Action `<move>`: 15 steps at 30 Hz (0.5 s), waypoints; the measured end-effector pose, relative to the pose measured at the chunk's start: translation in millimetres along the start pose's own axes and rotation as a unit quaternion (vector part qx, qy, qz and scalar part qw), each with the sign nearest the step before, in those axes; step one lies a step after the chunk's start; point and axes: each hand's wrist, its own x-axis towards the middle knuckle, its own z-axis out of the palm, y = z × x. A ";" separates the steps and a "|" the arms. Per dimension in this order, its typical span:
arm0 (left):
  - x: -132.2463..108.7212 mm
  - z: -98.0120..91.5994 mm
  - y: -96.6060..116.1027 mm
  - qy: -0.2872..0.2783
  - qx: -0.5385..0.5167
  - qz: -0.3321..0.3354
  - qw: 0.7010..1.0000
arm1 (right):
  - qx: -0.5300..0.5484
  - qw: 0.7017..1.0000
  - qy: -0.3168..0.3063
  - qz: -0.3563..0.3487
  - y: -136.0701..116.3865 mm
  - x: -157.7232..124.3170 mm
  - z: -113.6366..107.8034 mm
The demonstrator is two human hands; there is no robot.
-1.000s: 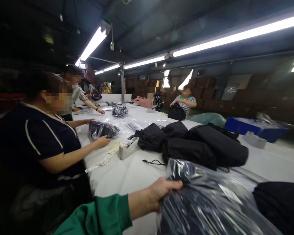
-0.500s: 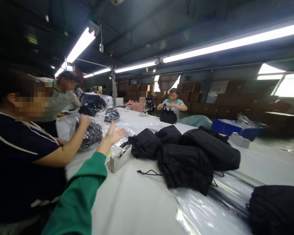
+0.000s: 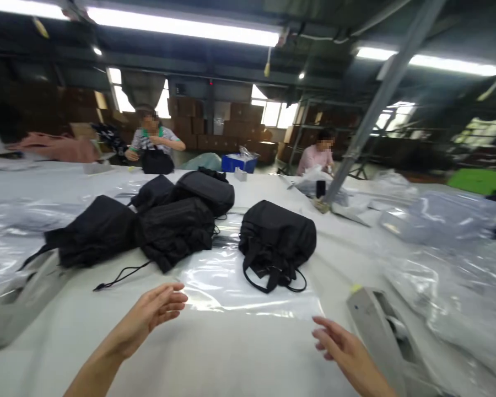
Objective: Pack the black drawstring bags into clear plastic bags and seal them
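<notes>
In the head view, the left hand reaches in from the lower left, its fingers extended, slightly bent and pointing right, its grasp empty. Just beyond its fingertips is the near left part of the clear plastic, which lies flat and shiny on the white table; whether the fingers touch it cannot be told. The right hand comes in from the lower right, also empty, with its fingers loosely curved and pointing left. Its fingertips are at the near right corner of the same plastic, and contact there is equally unclear. The black bag rests partly on the plastic, between the two hands across the picture but farther from the person, well apart from both sets of fingers; its handle loops trail toward the near side. Left of it sits a pile of black pouches, the nearest of them beyond the left hand, and a dark drawcord ends on the table near that hand, apart from its fingers. A grey tape dispenser stands just to the right of the right hand. Across the table a person in a striped shirt has a dark bag in front of them, and farther right is a person in pink.
</notes>
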 end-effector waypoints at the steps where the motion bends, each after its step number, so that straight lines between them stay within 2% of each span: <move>1: 7.9 6.9 0.5 -0.005 -0.006 0.003 1.000 | 0.021 1.000 0.017 0.006 -4.5 7.8 -5.0; 5: 55.8 42.4 3.9 0.018 -0.038 0.014 0.999 | 0.066 0.994 0.084 -0.003 -30.2 65.5 -22.4; 9: 131.3 72.8 4.6 0.068 -0.044 -0.009 0.997 | 0.057 0.989 0.132 -0.028 -48.8 143.2 -42.7; 12: 189.7 92.2 2.0 0.087 -0.029 -0.025 0.995 | 0.046 0.985 0.160 -0.037 -52.5 199.4 -51.3; 15: 234.3 115.1 -2.6 0.072 -0.005 -0.048 0.996 | 0.046 0.983 0.172 -0.048 -48.6 243.1 -48.7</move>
